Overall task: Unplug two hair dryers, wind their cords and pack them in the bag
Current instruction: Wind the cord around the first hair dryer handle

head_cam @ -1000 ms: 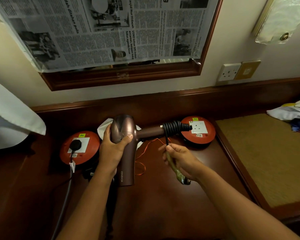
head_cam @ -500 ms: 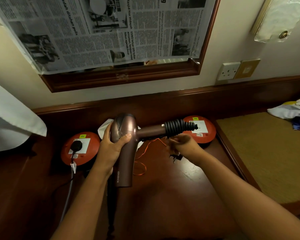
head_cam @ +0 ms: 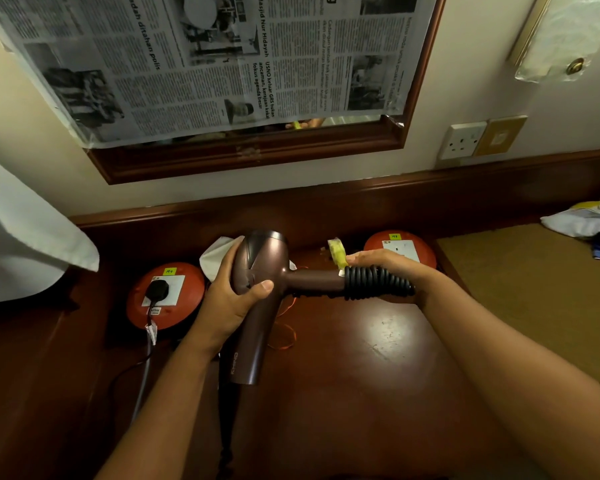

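A brown hair dryer (head_cam: 253, 306) is held above the dark wooden desk (head_cam: 361, 375), barrel pointing toward me. My left hand (head_cam: 234, 292) grips its head. Its black cord (head_cam: 374, 283) is wound in tight coils round the handle, which points right. My right hand (head_cam: 385, 263) is curled over the top of the coils and pinches a yellow-green strap (head_cam: 338, 253) at their left end. A second cord's black plug (head_cam: 157, 289) sits in the left orange socket reel (head_cam: 187, 299); its grey cord (head_cam: 142, 382) runs down toward me. The second dryer and the bag are not identifiable.
The right orange socket reel (head_cam: 420, 252) stands behind my right hand. A white cloth (head_cam: 213, 256) lies behind the dryer and thin orange wire (head_cam: 286, 337) lies on the desk. A wall socket (head_cam: 461, 140), newspaper-covered mirror (head_cam: 222, 64), and clothes (head_cam: 589, 220) at far right.
My right hand finished winding the cord, rose from below the handle to its top, and now pinches the yellow-green strap against the coils. The dryer moved slightly.
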